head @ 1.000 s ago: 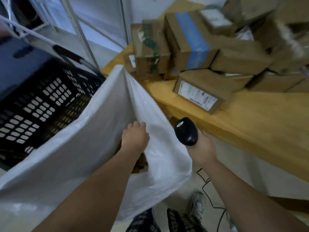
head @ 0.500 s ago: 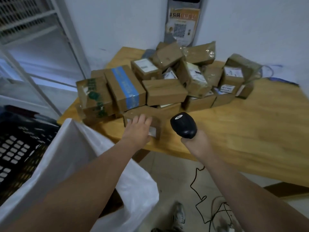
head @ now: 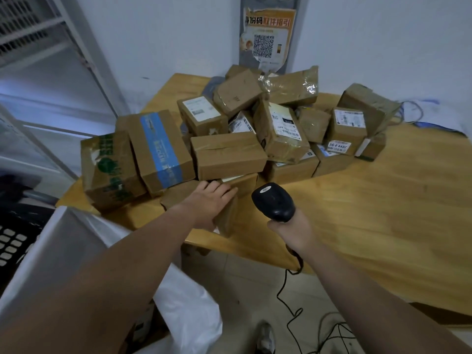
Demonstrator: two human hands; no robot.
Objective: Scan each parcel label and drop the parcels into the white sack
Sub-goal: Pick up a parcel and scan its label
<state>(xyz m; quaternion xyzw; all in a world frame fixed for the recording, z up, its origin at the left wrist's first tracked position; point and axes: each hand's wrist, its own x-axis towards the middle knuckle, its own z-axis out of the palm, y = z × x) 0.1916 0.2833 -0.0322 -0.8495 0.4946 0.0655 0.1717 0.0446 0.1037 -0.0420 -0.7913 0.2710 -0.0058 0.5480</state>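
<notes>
Several brown cardboard parcels (head: pixel 229 154) lie heaped on the wooden table (head: pixel 383 213). My left hand (head: pixel 209 203) grips the nearest parcel (head: pixel 229 215) at the table's front edge, fingers over its top and thumb down its near side. My right hand (head: pixel 288 231) holds a black barcode scanner (head: pixel 274 201) upright, just right of that parcel, its head toward the pile. The white sack (head: pixel 63 251) stands open at lower left, below my left forearm. The gripped parcel's label is mostly hidden under my hand.
A black plastic crate (head: pixel 15 238) sits left of the sack. A metal shelf frame (head: pixel 84 60) rises at far left. The scanner's black cable (head: pixel 288 302) trails over the tiled floor by my shoe (head: pixel 265 338). A QR-code poster (head: pixel 265 39) hangs on the wall.
My left hand left the sack's rim, reached to the table and closed on the nearest parcel. The view lifted from the sack to the pile. The scanner stayed in my right hand.
</notes>
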